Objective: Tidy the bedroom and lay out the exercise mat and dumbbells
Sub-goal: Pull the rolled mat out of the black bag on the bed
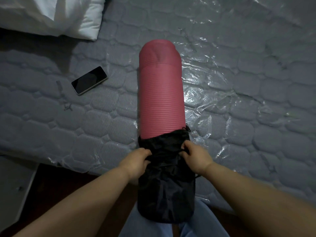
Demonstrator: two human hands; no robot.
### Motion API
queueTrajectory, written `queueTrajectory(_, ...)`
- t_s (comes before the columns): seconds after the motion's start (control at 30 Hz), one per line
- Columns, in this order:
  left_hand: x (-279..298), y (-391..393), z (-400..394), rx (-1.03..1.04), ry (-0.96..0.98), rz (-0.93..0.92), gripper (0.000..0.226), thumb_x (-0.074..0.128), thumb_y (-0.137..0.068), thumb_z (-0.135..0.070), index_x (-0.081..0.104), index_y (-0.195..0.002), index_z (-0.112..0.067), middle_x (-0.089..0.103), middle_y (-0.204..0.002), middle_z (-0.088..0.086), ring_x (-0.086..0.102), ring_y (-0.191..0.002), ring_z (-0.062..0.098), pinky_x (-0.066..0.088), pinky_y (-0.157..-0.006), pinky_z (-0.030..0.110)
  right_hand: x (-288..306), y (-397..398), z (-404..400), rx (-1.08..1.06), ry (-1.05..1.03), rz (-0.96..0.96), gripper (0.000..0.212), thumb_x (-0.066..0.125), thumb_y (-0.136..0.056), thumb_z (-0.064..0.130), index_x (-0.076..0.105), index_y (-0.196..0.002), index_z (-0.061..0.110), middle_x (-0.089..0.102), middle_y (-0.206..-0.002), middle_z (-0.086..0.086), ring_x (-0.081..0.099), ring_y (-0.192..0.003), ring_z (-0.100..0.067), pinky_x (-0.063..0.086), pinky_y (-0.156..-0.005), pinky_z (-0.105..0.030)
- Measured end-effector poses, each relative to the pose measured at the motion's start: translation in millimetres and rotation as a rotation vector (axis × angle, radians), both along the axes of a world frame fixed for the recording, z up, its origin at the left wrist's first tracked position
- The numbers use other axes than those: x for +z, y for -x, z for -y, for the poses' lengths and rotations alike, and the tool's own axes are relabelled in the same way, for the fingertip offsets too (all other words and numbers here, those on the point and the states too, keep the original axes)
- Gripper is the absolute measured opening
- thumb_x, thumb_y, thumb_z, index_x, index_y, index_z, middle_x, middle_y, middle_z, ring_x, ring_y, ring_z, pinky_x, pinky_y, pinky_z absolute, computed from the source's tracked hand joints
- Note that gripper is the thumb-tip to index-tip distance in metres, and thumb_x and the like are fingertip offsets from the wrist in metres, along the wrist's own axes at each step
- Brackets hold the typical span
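A dim bedroom, seen from above: a grey quilted mattress point(248, 103) wrapped in crinkled clear plastic film fills most of the view, with dark floor showing at the lower left beside a white piece of furniture point(15, 190). At the upper left corner of the bed lies a white padded pillow or duvet point(56, 14). A black-screened smartphone with a pale edge point(89, 80) rests face up on the mattress, well apart from the bedding and to the left of the mat.

The rolled pink ribbed foam exercise mat point(161, 93) lies lengthwise on the mattress, its far end pointing away from the person. Its near end sits inside a black fabric drawstring bag point(166, 190), which covers only the lower part of the roll and hangs past the bed edge toward the person's blue-jeaned legs point(203, 224). The bag's mouth is bunched around the mat, and a thin cord shows at its right side.

The left hand point(136, 161) has its fingers curled into the bunched black fabric on the bag's left side, gripping it. The right hand point(195, 157) likewise pinches the gathered fabric on the right side, fingers bent tightly round a fold. Both bare forearms reach in from the bottom corners.
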State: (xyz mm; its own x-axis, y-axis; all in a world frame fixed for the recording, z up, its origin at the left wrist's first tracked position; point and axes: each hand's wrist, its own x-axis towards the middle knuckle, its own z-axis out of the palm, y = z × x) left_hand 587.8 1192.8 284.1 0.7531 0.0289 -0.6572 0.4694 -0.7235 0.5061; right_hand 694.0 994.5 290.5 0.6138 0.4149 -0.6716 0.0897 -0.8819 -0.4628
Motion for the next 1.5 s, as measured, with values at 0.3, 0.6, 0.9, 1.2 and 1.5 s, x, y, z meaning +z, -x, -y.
queueTrajectory(0.3, -1, 38, -19, 0.096, 0.052, -0.113, 0.032, 0.051, -0.091, -0.002, 0.063, -0.119, -0.013, 0.060, -0.124, 0.005, 0.056, -0.114, 0.019, 0.041, -0.098, 0.022, 15, 39, -27, 0.091, 0.040, 0.057, 0.023, 0.051, -0.092, 0.041, 0.050, -0.100, 0.019, 0.066, -0.104, -0.009, 0.060, -0.100, -0.032, 0.043, -0.077, -0.034)
queueTrajectory(0.6, 18, 39, -16, 0.256, 0.085, 0.018, 0.045, 0.053, -0.086, -0.002, 0.054, -0.128, -0.017, 0.057, -0.120, -0.004, 0.054, -0.112, 0.011, 0.036, -0.091, 0.010, 30, 41, -70, 0.070, -0.135, 0.059, 0.016, 0.056, -0.090, 0.032, 0.056, -0.098, 0.017, 0.066, -0.102, -0.009, 0.059, -0.098, -0.029, 0.042, -0.077, -0.031)
queueTrajectory(0.9, 32, 50, -19, 0.384, -0.134, 0.073, 0.041, 0.055, -0.081, -0.007, 0.046, -0.120, -0.016, 0.056, -0.111, 0.004, 0.055, -0.104, 0.020, 0.043, -0.086, 0.026, 16, 46, -45, -0.101, -0.225, 0.058, 0.041, 0.053, -0.077, 0.003, 0.061, -0.116, 0.013, 0.059, -0.118, -0.009, 0.053, -0.112, -0.025, 0.037, -0.095, -0.022)
queueTrajectory(1.2, 34, 42, -8, 0.142, -0.330, 0.202, 0.058, 0.054, -0.084, -0.005, 0.040, -0.139, -0.016, 0.020, -0.149, 0.005, 0.026, -0.135, 0.024, 0.028, -0.113, 0.036, -20, 45, -36, -0.021, -0.143, 0.109, 0.038, 0.059, -0.082, 0.009, 0.054, -0.120, 0.011, 0.053, -0.123, -0.013, 0.052, -0.112, -0.033, 0.041, -0.093, -0.033)
queueTrajectory(1.5, 12, 36, -52, -0.121, -0.303, 0.053, 0.031, 0.047, -0.087, -0.005, 0.058, -0.115, -0.013, 0.055, -0.116, 0.007, 0.052, -0.108, 0.026, 0.042, -0.088, 0.032, -22, 80, -37, 0.114, -0.059, 0.018, 0.008, 0.049, -0.093, 0.021, 0.046, -0.096, 0.014, 0.064, -0.097, -0.017, 0.059, -0.090, -0.036, 0.037, -0.069, -0.035)
